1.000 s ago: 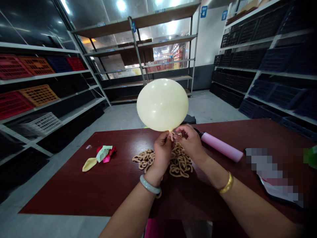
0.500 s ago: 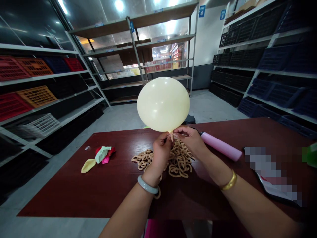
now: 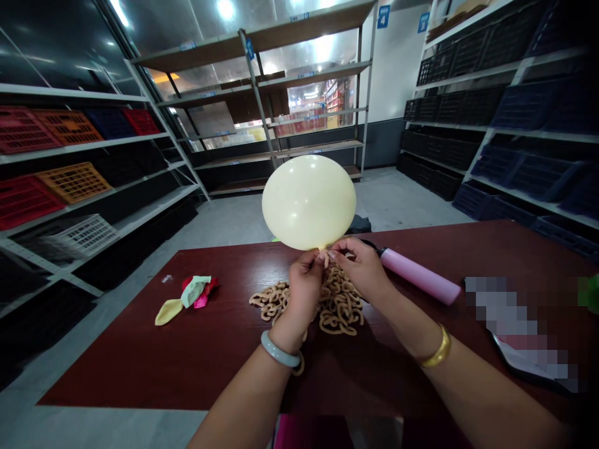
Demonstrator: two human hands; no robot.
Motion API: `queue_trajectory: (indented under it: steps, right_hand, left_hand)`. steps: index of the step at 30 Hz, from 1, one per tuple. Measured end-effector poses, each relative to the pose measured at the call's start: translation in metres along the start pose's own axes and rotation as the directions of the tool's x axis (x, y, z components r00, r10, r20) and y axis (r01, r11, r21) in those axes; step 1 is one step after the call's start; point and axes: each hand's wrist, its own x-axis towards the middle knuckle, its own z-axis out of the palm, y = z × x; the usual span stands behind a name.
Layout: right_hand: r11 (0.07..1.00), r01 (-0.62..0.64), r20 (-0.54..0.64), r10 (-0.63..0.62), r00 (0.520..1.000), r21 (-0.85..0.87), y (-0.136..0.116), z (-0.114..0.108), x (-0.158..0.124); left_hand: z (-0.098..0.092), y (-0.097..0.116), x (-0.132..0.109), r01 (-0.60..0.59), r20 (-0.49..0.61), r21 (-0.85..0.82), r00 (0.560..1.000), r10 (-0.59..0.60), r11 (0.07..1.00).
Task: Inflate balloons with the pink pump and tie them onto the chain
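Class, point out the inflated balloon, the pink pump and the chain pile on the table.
inflated balloon (image 3: 309,202), head view, middle of its round body.
pink pump (image 3: 418,277), head view, middle of its barrel.
chain pile (image 3: 339,310), head view, links in its right half.

A dark red table (image 3: 140,355) is standing on a grey floor (image 3: 234,221) in a storeroom. Metal shelves (image 3: 304,70) are lining three sides, the left ones holding red and orange crates (image 3: 70,179), the right ones holding dark crates (image 3: 524,103). Ceiling lights (image 3: 225,9) are glowing overhead, brightening a white back wall (image 3: 397,81).
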Motion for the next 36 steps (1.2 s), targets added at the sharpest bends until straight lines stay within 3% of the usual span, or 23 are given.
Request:
queue_trajectory:
  steps: [3,7,10,16,20,23,25,29,32,36]
  right_hand:
    - [0.962,-0.143,0.013,0.144,0.989,0.232,0.000,0.005,-0.001]
    - [0.796,-0.314,0.077,0.322,0.943,0.517,-0.004,0.008,-0.001]
    - [0.741,-0.359,0.101,0.370,0.924,0.568,-0.006,0.007,0.000]
    - [0.737,-0.350,0.113,0.352,0.929,0.579,-0.008,0.002,0.001]
    - [0.849,-0.307,0.056,0.314,0.948,0.430,-0.006,-0.002,0.003]
    - [0.964,-0.199,0.007,0.201,0.980,0.178,-0.003,-0.005,0.004]
    - [0.992,-0.126,-0.011,0.126,0.992,0.018,-0.002,-0.007,0.003]
    - [0.978,0.033,-0.077,-0.049,0.996,-0.207,-0.004,-0.009,0.000]
    - [0.907,0.152,-0.035,-0.180,0.983,-0.394,-0.006,-0.007,-0.003]
    - [0.868,0.188,-0.005,-0.215,0.977,-0.459,-0.002,-0.004,-0.003]
  left_hand:
    - [0.003,-0.003,0.002,0.126,-0.019,-0.221,0.991,-0.134,0.967]
    - [0.006,-0.006,0.004,0.180,0.065,-0.310,0.984,-0.168,0.934]
    - [0.006,-0.004,0.003,0.232,0.132,-0.333,0.971,-0.199,0.914]
    - [0.007,0.008,0.000,0.364,0.196,-0.357,0.930,-0.312,0.861]
    - [0.005,0.011,0.000,0.368,0.187,-0.304,0.927,-0.324,0.879]
    - [0.003,0.009,0.001,0.357,0.184,-0.284,0.931,-0.314,0.890]
    - [0.002,0.007,0.002,0.336,0.172,-0.289,0.940,-0.296,0.896]
    - [0.001,0.006,0.004,0.295,0.125,-0.295,0.955,-0.270,0.909]
    - [0.000,0.005,0.004,0.261,0.064,-0.271,0.965,-0.253,0.927]
    - [0.000,0.004,0.004,0.256,0.025,-0.277,0.965,-0.260,0.926]
